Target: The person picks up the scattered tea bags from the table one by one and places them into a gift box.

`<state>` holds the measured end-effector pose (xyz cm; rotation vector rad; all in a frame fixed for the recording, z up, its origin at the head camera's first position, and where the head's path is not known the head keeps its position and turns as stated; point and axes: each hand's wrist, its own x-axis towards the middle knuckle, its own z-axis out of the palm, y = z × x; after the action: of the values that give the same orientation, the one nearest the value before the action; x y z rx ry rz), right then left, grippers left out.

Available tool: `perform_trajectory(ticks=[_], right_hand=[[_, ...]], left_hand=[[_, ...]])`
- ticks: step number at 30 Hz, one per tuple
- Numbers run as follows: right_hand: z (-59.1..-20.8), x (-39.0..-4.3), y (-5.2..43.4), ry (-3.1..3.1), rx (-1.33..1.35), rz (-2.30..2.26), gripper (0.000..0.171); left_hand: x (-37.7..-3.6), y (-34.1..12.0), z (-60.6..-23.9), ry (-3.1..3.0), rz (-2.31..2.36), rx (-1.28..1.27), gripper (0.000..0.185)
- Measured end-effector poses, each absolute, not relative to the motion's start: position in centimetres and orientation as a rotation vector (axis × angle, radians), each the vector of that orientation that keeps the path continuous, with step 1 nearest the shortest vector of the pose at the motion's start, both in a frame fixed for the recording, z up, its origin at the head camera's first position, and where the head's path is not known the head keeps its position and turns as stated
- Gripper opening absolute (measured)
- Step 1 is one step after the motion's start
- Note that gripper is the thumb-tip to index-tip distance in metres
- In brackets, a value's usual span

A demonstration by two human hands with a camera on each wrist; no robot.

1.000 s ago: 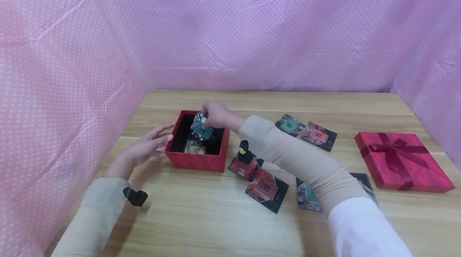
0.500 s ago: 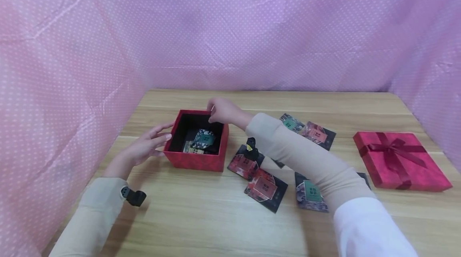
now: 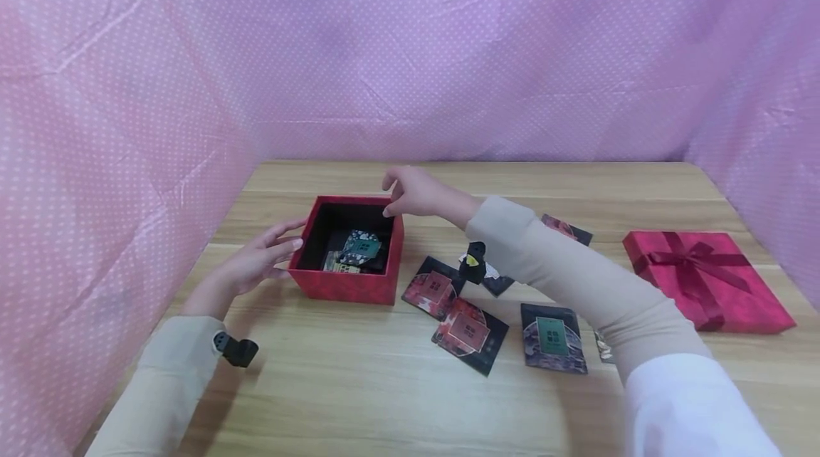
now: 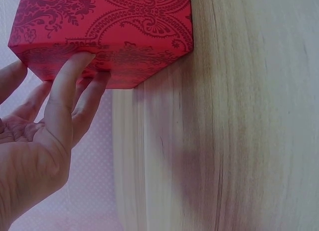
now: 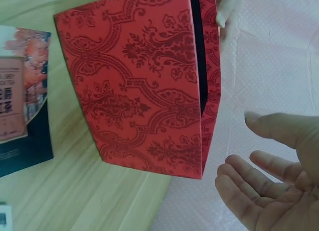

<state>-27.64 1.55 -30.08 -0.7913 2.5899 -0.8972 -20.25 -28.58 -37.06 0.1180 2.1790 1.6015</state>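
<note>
An open red box [image 3: 346, 289] with dark damask patterning and a black inside stands at the left of the table. Inside lie a flower-patterned packet with a green label [image 3: 363, 248] and one with a yellow label [image 3: 347, 268]. My left hand [image 3: 261, 261] rests its extended fingertips against the box's left wall, as the left wrist view also shows. Above the box's far right corner hovers my right hand [image 3: 419, 193], holding nothing. In the right wrist view this hand [image 5: 279, 176] has loosely bent fingers, apart from the box.
Dark flat packets lie right of the box: two with red labels [image 3: 435, 287] touching each other, and a green-labelled one [image 3: 553, 337]. Other packets are partly hidden by my right sleeve. A red lid with a bow [image 3: 698, 275] lies at the right. Pink dotted cloth [image 3: 410, 58] hangs behind.
My right hand has let go of the green-labelled flower-patterned packet inside the box. It has then risen and moved right, out over the far corner. My left hand stays at the box.
</note>
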Motion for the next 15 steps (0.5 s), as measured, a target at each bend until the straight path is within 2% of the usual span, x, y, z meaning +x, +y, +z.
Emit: perform_trajectory(ticks=[15], right_hand=[[-30.6, -25.5, 4.7, 2.604, -0.801, -0.79, 0.042]], left_hand=[[-20.9, -29.0, -37.2, 2.151, 1.616, 0.115, 0.063]])
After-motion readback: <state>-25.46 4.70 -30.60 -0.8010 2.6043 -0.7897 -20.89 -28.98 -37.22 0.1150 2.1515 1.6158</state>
